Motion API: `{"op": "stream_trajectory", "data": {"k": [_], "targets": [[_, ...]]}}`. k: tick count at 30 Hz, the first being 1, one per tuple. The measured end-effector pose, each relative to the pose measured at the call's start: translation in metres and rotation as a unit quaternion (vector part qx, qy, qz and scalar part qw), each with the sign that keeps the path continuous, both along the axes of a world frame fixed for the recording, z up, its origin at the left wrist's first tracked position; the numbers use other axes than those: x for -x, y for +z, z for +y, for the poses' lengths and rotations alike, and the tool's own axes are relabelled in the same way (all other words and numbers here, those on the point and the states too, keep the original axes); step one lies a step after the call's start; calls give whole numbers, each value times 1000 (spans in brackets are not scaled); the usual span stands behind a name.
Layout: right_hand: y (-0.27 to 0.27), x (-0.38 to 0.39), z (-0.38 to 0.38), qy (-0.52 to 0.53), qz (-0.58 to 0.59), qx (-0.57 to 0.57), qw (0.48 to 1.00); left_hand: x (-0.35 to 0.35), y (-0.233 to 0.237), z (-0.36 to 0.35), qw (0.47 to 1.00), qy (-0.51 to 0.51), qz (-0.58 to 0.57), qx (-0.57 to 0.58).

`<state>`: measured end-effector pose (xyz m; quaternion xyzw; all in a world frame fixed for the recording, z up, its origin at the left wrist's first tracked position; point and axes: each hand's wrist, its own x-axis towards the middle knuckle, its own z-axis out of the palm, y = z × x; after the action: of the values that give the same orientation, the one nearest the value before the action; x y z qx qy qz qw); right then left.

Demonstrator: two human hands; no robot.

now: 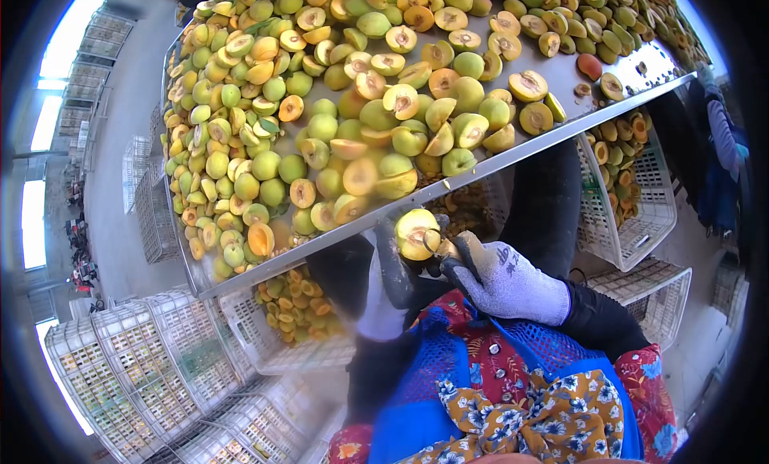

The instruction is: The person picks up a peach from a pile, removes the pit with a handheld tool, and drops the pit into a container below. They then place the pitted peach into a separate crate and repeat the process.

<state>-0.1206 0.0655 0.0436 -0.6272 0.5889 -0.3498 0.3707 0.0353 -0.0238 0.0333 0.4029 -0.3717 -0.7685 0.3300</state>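
Just below the metal table's edge, my left hand point(391, 264), in a grey-white glove with a dark palm, is closed around a green-yellow stone fruit half point(416, 233), its pale cut face turned up. My right hand point(501, 276), gloved the same way, is closed on the short handle of a pitting tool point(447, 248). The tool's small metal loop touches the right side of the cut face. Many whole and halved stone fruits point(320, 127) cover the table point(553, 71) beyond my hands.
The table's raised metal rim point(497, 159) runs diagonally in front of me. Under it stand a fruit-filled crate point(300, 312) on the left and another crate point(657, 199) on the right. White crates point(152, 360) are stacked at lower left. Another person's sleeve point(723, 135) shows at far right.
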Motion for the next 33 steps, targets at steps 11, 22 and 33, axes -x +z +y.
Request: {"op": "stream_trajectory", "data": {"k": [11,22,33], "targets": [[-3,-6,7,-49,-69,-88,993,22,-1,22,993,69,-34,85],[6,28,-4,23,-578,-371,727,37,-23,25,956,51,-163,239],[-22,29,16,68,-854,-393,334,38,-35,28,998,16,-7,56]]}}
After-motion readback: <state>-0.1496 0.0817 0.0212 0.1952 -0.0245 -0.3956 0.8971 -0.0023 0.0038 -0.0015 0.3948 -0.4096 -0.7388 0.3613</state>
